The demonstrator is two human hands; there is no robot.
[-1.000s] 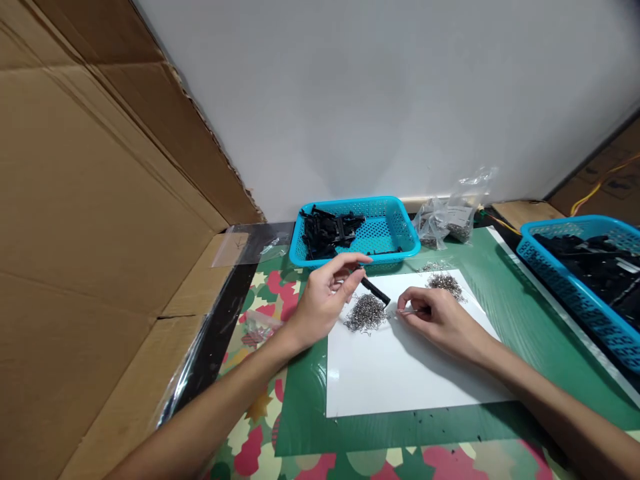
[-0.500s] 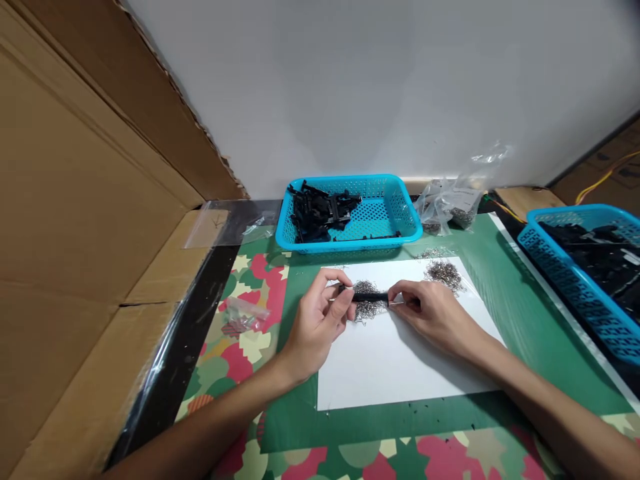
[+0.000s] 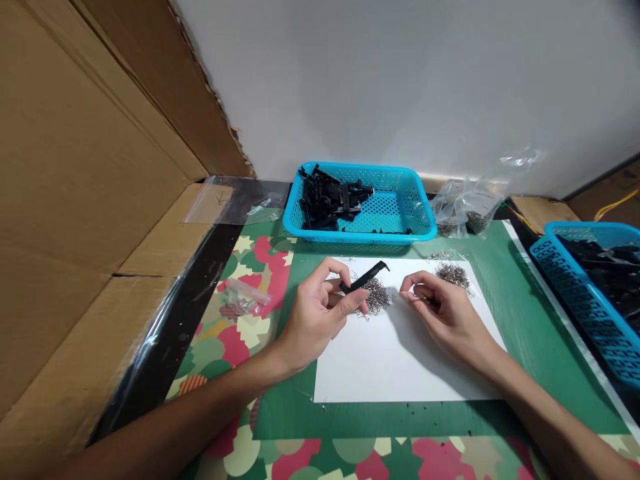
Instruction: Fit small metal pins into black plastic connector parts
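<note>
My left hand pinches a slim black plastic part with a small hook at its far end. The part slants up to the right above a pile of small metal springs or wire pieces. To the right, apart from the part, my right hand has thumb and forefinger pressed together; what they hold, if anything, is too small to make out. Beyond it lies a second metal pile. Both piles rest on a white sheet.
A blue basket with black parts stands at the back. Another blue basket of black parts is on the right. Plastic bags with metal pieces sit behind the sheet. A small clear bag lies left; cardboard walls that side.
The black part has tilted, its right end now raised and free. My right hand has come off it and moved slightly right. The view has shifted a little.
</note>
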